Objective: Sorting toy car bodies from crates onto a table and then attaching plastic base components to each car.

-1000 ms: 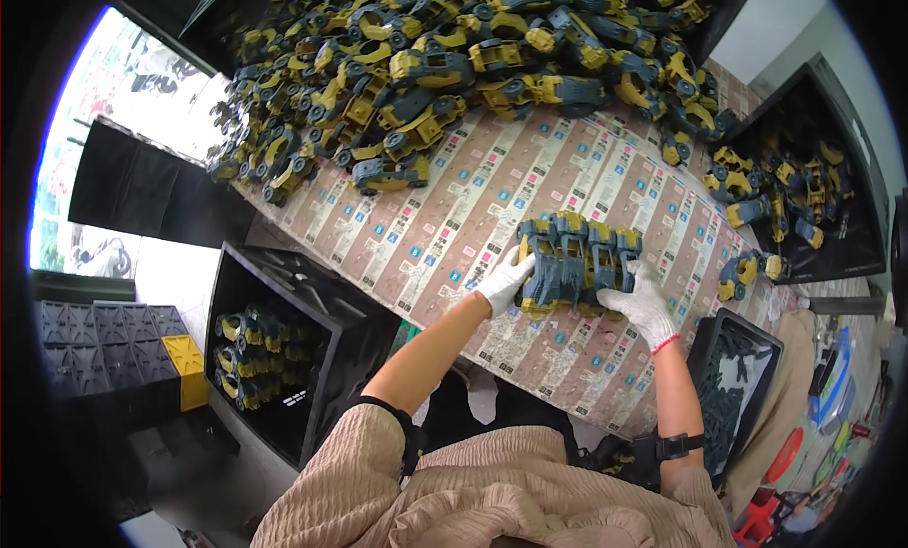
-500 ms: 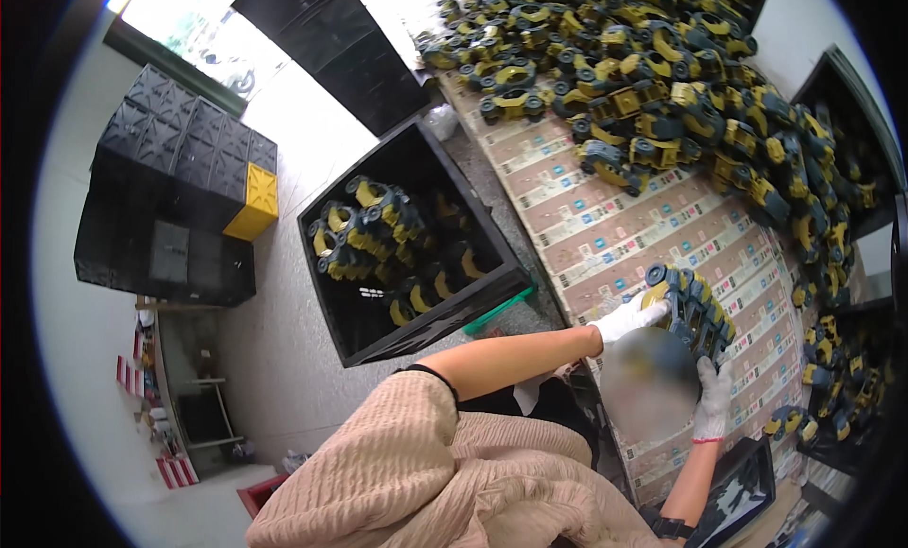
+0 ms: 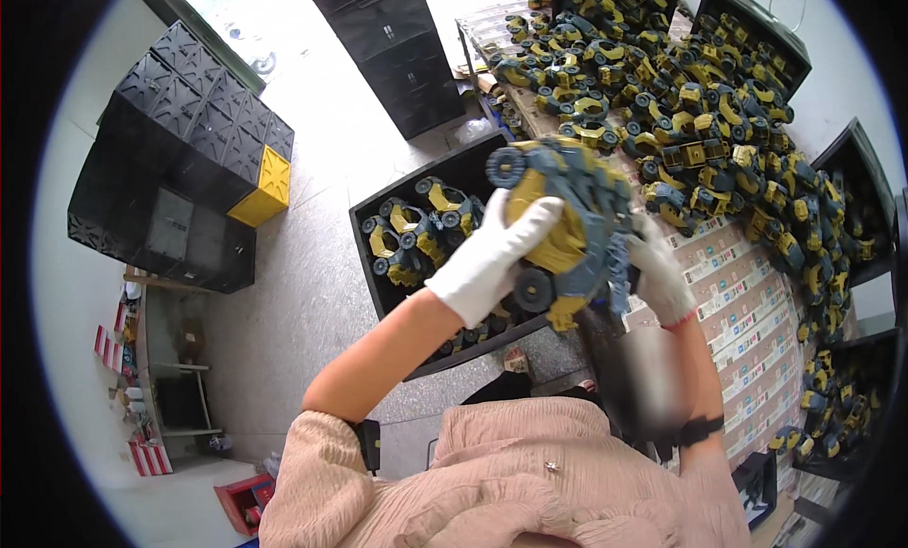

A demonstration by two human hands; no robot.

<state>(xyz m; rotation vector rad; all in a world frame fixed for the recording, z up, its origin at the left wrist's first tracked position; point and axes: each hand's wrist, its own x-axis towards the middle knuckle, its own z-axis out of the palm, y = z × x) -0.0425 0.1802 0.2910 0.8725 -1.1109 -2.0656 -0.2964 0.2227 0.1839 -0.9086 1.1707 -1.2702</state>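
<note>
Between my two gloved hands is a row of several toy cars (image 3: 558,231), yellow and dark blue-grey with black wheels, pressed side by side and tilted. My left hand (image 3: 492,260), in a white glove, grips the near-left end with its thumb across the yellow body. On the far-right end sits my right hand (image 3: 659,272), closed against the cars; its fingertips are partly hidden behind them. Beneath and left of the held cars stands a black crate (image 3: 364,255) with rows of similar toy cars (image 3: 407,231) in it.
A large heap of toy cars (image 3: 700,122) covers the far part of the patterned table (image 3: 747,330) on the right. Black crates (image 3: 407,70) are stacked beyond the open crate. More black crates and a yellow one (image 3: 262,187) stand against the left wall.
Both hands have lifted the row of toy cars off the table and carried it left, toward the open crate. My body and view have turned left too.
</note>
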